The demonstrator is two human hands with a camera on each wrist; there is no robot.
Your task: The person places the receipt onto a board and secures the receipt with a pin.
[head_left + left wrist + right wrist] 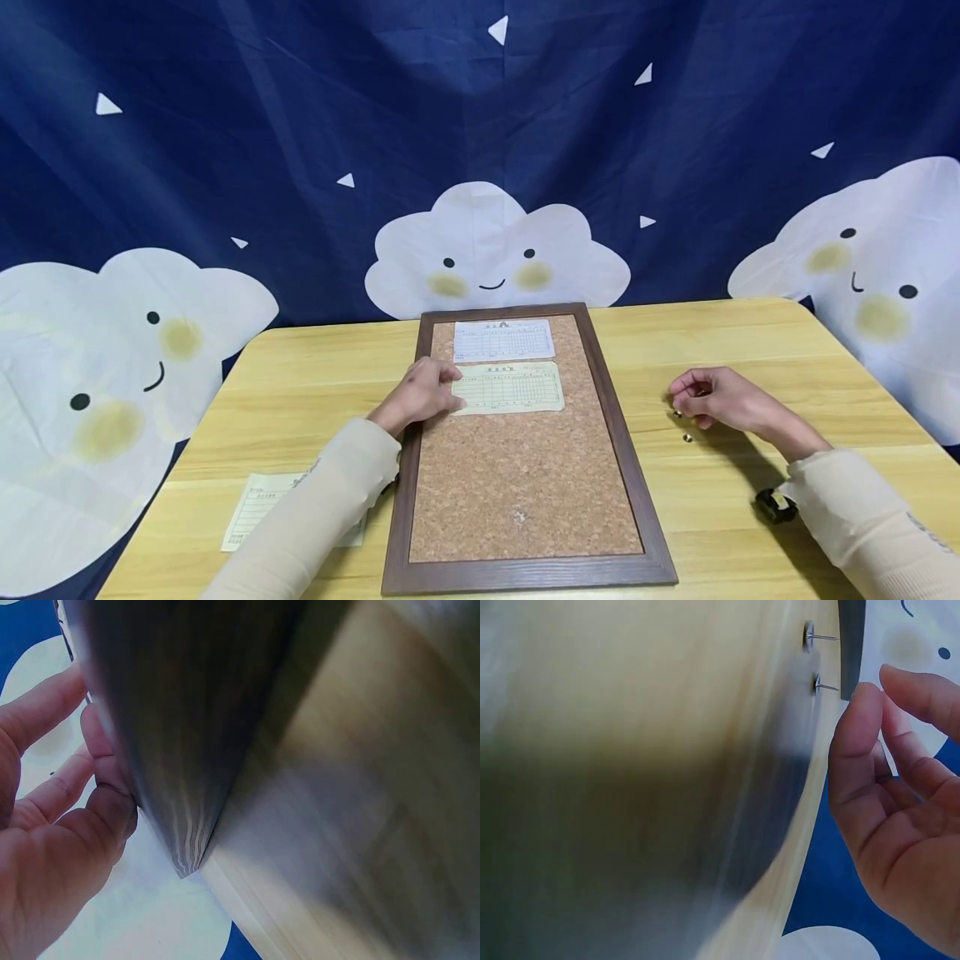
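Corkboard (525, 483) with two slips (504, 342) inside its frame (525, 572)

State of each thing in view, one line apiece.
Corkboard: lying on the table
White slip: on corkboard; whether fastened, unclear
Yellow slip: on corkboard, left edge at fingertips
Table slip: lying on table, partly hidden by left sleeve
Two tacks: on table, heads down, points up
Left hand: touching yellow slip
Right hand: fingers bent, near tacks; whether holding one, unclear
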